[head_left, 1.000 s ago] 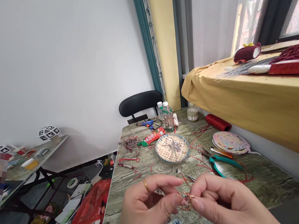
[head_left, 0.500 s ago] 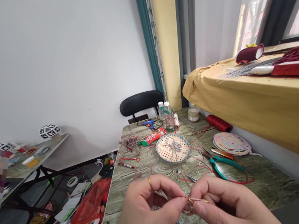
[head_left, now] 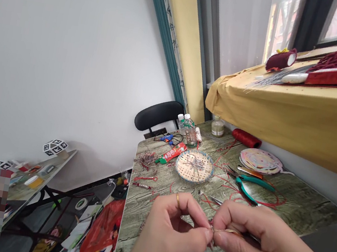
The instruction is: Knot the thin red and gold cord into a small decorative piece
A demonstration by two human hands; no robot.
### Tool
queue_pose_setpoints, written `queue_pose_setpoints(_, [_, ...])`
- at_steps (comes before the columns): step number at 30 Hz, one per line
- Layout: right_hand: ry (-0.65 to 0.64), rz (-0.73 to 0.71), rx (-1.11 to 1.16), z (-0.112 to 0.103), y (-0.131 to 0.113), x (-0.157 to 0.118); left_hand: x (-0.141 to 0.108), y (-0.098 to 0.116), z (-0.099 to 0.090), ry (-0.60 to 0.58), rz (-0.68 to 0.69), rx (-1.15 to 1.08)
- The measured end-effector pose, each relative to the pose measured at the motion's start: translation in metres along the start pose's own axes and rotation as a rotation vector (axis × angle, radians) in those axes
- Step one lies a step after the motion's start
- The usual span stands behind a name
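Just above the front of the table, my left hand point(head_left: 177, 232) and my right hand point(head_left: 254, 239) meet fingertip to fingertip. Each is closed in a pinch on a thin reddish cord point(head_left: 212, 239), most of which the fingers hide. A gold-coloured ring is on a left finger. Beyond my right hand lie pliers with teal handles point(head_left: 254, 182) and the pointed metal tip of a tool point(head_left: 215, 200), partly covered by the hand. A shallow woven basket point(head_left: 179, 175) with small beads or bits and a looped string in it stands past my left hand.
Red thread point(head_left: 275, 202) trails across the wood-grain table point(head_left: 160, 207). A red tube point(head_left: 175, 153), plastic bottles point(head_left: 189, 134), a glass jar point(head_left: 218, 127), a red spool point(head_left: 246, 138) and a pastel coil point(head_left: 261, 161) stand or lie farther back. A yellow-clothed ledge point(head_left: 288, 112) overhangs the right side.
My left hand has turned slightly and its wrist has shifted left. The fingertips have come closer together, hiding more of the cord. The table items stay put.
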State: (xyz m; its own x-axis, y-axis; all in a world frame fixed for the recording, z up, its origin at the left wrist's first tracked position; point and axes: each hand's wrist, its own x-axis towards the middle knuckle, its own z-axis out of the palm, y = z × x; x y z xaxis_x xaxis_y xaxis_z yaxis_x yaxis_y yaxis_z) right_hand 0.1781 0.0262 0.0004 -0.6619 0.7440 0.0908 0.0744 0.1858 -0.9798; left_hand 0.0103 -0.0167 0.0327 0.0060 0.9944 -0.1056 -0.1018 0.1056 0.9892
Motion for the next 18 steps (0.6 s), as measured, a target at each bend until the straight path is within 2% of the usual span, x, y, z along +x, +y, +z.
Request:
queue_pose_setpoints(5, [-0.021, 0.118, 0.158, -0.006, -0.007, 0.002, 0.003, -0.002, -0.002, -0.05, -0.031, -0.157])
queue_pose_setpoints(9, [-0.047, 0.092, 0.183, -0.009, -0.006, 0.006, 0.002, -0.002, -0.005, -0.061, -0.03, -0.266])
queue_pose_setpoints(18, [-0.123, -0.008, -0.115, -0.015, -0.008, 0.004, 0.005, -0.004, -0.006, -0.143, -0.057, -0.301])
